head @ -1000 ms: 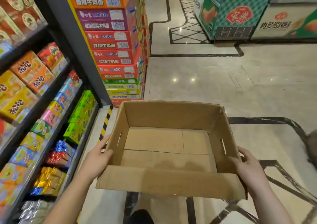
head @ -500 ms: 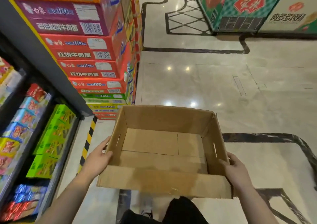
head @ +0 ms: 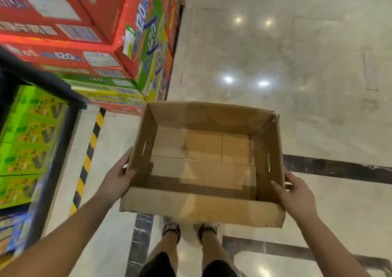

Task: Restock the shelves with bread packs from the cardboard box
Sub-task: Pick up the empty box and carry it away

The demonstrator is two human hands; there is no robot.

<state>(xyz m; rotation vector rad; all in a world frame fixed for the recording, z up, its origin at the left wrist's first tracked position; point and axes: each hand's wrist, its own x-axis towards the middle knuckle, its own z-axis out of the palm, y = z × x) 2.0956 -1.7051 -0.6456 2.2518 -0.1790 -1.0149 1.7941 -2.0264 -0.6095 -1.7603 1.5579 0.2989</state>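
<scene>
1. Head view, centre: open-topped cardboard box (head: 203, 149) was held level in front of the person, above the floor (head: 275, 64) and over both shoes (head: 171, 228). Bottom flaps lay bare to the camera; a slit showed in the L and in the R side wall.
2. Head view, L side: left hand (head: 116, 181) gripped the box's L wall near the near corner. Its fingers (head: 125, 160) were spread along the wall's outer face, thumb at the rim.
3. Head view, R side: right hand (head: 297, 196) gripped the R wall near the near corner. Thumb lay against the wall's top edge and the fingers (head: 289, 176) were curled round the outside.
4. Head view, upper L: stacked cartons (head: 63, 22), mostly red w/ green and yellow ones lower down, stood on the floor just beyond the box's far L corner.
5. Head view, far L: dark shelf unit (head: 53, 81) carried green packs (head: 27, 132), blurred; print not legible.
6. Head view, floor: yellow-black hazard stripe (head: 89, 158) ran beside the shelf base, and a dark inlay band (head: 339, 168) crossed the pale tiles to the R of the box.
</scene>
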